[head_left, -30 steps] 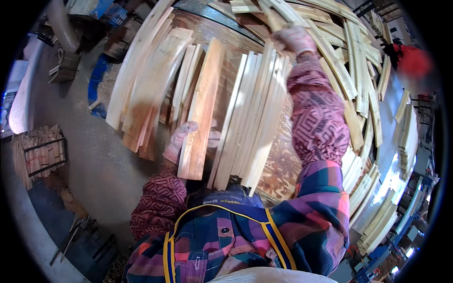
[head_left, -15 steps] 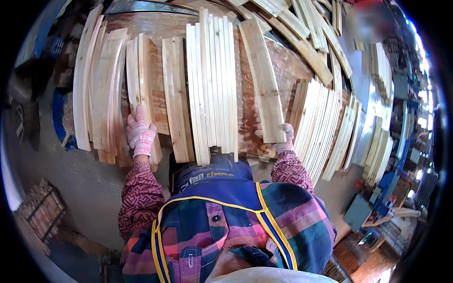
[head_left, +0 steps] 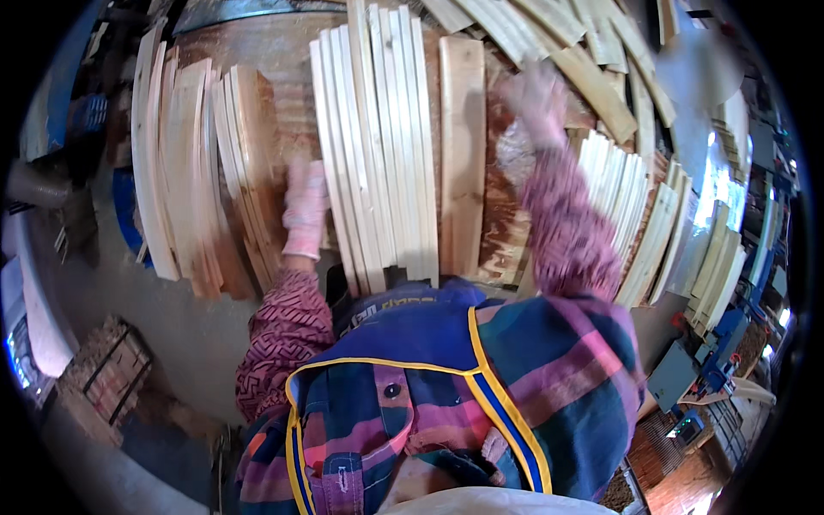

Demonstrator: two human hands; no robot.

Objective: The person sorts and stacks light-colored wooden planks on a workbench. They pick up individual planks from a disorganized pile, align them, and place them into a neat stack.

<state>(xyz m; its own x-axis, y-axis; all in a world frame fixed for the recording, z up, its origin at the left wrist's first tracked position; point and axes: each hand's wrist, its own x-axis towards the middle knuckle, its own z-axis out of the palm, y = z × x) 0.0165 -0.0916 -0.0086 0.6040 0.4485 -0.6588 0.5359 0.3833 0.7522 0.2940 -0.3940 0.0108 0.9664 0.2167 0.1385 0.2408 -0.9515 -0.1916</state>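
Note:
My left hand (head_left: 305,206), in a pale pink glove, is at the left side of a middle row of pale boards standing on edge (head_left: 373,154). Its fingers point away from me and are smeared by motion, so their grip does not show. Farther out on the right, my right hand (head_left: 538,103) is strongly blurred near a loose pile of boards (head_left: 592,86). Whether it touches one cannot be made out. A single wide board (head_left: 463,154) lies flat on the reddish-brown worktable (head_left: 506,215), between the middle row and my right arm.
More boards (head_left: 189,172) stand at the left of the table, with leaning brown-edged ones (head_left: 249,154) beside them. On the right is another row of boards (head_left: 609,172). A strapped bundle of wood (head_left: 107,369) sits low at the left. Machinery (head_left: 678,378) stands at the right.
My right hand has let go of the wide board, now straighter beside the middle row, and moved outward to the pile. My left hand has moved right, away from the left boards.

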